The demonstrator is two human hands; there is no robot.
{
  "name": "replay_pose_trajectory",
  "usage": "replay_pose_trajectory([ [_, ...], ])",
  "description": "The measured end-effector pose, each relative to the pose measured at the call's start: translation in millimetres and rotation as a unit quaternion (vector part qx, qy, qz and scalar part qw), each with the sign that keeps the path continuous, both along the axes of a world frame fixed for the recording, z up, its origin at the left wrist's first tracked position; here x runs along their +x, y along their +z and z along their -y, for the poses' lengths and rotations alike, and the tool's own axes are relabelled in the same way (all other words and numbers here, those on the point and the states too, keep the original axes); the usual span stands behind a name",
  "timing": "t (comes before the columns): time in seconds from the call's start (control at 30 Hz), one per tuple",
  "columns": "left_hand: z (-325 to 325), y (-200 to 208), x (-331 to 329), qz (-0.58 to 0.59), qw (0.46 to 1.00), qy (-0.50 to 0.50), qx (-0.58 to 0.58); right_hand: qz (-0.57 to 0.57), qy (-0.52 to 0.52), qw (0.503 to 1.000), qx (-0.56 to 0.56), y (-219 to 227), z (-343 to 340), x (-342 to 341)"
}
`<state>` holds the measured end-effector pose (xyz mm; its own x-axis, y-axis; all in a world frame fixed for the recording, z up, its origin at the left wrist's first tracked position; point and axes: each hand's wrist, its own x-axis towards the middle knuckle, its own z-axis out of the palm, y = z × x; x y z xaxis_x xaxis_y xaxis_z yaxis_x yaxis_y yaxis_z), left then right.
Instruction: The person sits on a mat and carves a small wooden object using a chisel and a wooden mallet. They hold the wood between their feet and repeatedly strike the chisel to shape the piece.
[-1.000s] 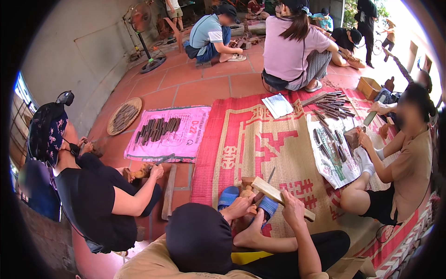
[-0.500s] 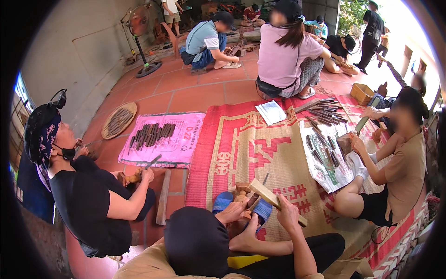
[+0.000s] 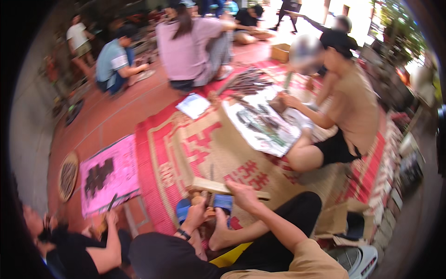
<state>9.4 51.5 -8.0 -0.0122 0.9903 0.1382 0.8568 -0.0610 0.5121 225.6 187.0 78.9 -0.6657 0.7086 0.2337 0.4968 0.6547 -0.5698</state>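
My right hand (image 3: 244, 193) is wrapped round a long squared wooden mallet (image 3: 211, 187), held across the space above my feet. Just below its left end, my left hand (image 3: 197, 215) is closed around a light-brown carved wooden piece (image 3: 199, 197). Blur and the mallet partly hide that piece, and I cannot make out whether a tool is also in the hand. Beyond the mallet a thin dark tool blade (image 3: 212, 172) sticks up over the mat. My feet in blue sandals (image 3: 223, 204) flank the work.
A red and tan woven mat (image 3: 200, 139) spreads ahead. To the right, a person in a tan shirt (image 3: 355, 102) sits by a white sheet (image 3: 265, 144) bearing dark tools. At left, another person (image 3: 88, 251) works near a pink sheet (image 3: 127, 158). A grey fan-like appliance (image 3: 357, 260) stands lower right.
The view has swung to the right, so the surroundings shift leftward and blur. The mallet stays in my right hand and my left hand stays low beside the wooden piece.
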Motion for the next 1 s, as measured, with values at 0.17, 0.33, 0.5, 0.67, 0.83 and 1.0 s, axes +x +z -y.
replay_pose_trajectory([
  [0.17, -9.0, -4.6, 5.8, 0.010, 1.000, 0.004, 0.025, 0.082, -0.002, 0.997, 0.016, 7.2, -2.4, 3.2],
  [0.33, -3.5, 3.4, 7.1, 0.091, 0.993, 0.064, 0.046, 0.075, -0.006, 0.997, -0.015, 2.3, 2.0, 3.3],
  [0.5, -2.6, -10.5, 0.8, 0.047, 0.997, 0.014, 0.057, 0.069, -0.003, 0.997, -0.032, 6.4, 3.4, 3.2],
  [0.67, -3.5, 6.1, 4.2, 0.033, 0.999, -0.004, 0.030, 0.046, -0.019, 0.997, -0.057, 15.2, 5.1, 2.1],
  [0.83, -8.4, 13.4, 8.0, 0.007, 1.000, -0.003, -0.017, 0.035, 0.011, 0.999, -0.024, 9.8, 0.2, 0.1],
  [1.0, -10.8, 16.7, 12.9, 0.009, 1.000, -0.001, 0.015, 0.046, -0.013, 0.999, 0.001, 13.1, 0.7, 5.8],
])
